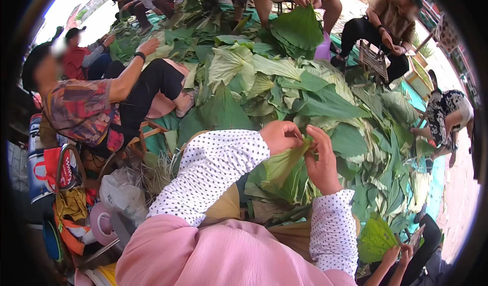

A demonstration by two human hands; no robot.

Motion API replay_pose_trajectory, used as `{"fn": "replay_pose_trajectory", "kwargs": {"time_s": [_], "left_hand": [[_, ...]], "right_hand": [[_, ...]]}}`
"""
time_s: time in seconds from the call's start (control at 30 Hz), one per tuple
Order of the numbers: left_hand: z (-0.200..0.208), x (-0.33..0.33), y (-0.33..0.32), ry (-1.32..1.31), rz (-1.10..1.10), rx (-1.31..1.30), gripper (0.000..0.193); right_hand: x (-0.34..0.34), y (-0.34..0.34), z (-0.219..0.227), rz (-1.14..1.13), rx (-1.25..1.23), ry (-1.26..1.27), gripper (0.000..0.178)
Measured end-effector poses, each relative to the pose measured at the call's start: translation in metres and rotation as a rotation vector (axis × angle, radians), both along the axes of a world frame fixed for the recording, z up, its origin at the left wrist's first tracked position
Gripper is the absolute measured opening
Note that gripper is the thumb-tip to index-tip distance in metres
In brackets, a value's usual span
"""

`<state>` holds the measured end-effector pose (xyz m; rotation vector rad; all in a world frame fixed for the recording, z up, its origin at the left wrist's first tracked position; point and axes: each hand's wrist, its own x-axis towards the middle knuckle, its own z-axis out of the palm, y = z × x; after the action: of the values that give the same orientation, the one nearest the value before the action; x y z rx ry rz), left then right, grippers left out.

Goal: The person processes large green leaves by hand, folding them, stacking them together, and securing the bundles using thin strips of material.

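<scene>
Both hands meet at the top of a folded large green leaf (285,165), perhaps a lotus leaf, in front of my chest. My left hand (279,137) is closed, its bent fingers pinching near the leaf's tip. My right hand (322,159) grips the same tip from the other side, its thumb and fingers closed together. The leaf hangs down below my hands, with thin pale strips next to it. Dotted white sleeves cover both forearms. Just beyond my hands spreads a wide heap of large leaves (325,100), some deep green, others pale.
Several people sit around the heap, one at the left (81,100) and another at the far side holding leaves (297,26). At lower right, another person's hands hold a leaf (376,237). A clear plastic bag (122,194) and a red bag (51,166) lie at my left.
</scene>
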<state>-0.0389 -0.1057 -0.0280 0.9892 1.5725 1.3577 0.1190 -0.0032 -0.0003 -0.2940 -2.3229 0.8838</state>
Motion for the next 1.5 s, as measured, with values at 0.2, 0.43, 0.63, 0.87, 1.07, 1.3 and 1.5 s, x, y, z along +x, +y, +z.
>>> {"fn": "replay_pose_trajectory", "kwargs": {"time_s": [0.2, 0.43, 0.63, 0.87, 1.07, 1.3, 1.5], "left_hand": [[0.018, 0.007, -0.007, 0.033, -0.073, -0.181, 0.012], [0.015, -0.001, -0.033, -0.200, -0.015, -0.178, 0.014], [0.012, -0.005, -0.066, -0.309, 0.052, -0.096, 0.012], [-0.004, 0.015, -0.087, -0.424, 0.036, -0.035, 0.014], [-0.022, 0.033, -0.085, -0.717, -0.009, 0.128, 0.015], [-0.104, 0.065, -0.064, 0.017, -0.333, -0.221, 0.035], [-0.185, 0.079, -0.051, 0.293, -0.156, 0.230, 0.025]], "right_hand": [[0.020, 0.018, -0.006, 0.259, -0.208, -0.097, 0.038], [0.046, 0.010, -0.045, 0.326, -0.232, -0.312, 0.024], [0.096, 0.005, -0.131, 0.384, 0.031, -0.987, 0.032], [0.108, -0.052, -0.096, -0.113, -0.374, -0.516, 0.017], [0.085, -0.105, -0.116, -0.163, -0.348, -0.142, 0.012], [0.072, -0.100, -0.099, -0.335, -0.529, -0.018, 0.011], [0.048, -0.123, -0.068, -0.068, -0.408, -0.039, 0.014]]}}
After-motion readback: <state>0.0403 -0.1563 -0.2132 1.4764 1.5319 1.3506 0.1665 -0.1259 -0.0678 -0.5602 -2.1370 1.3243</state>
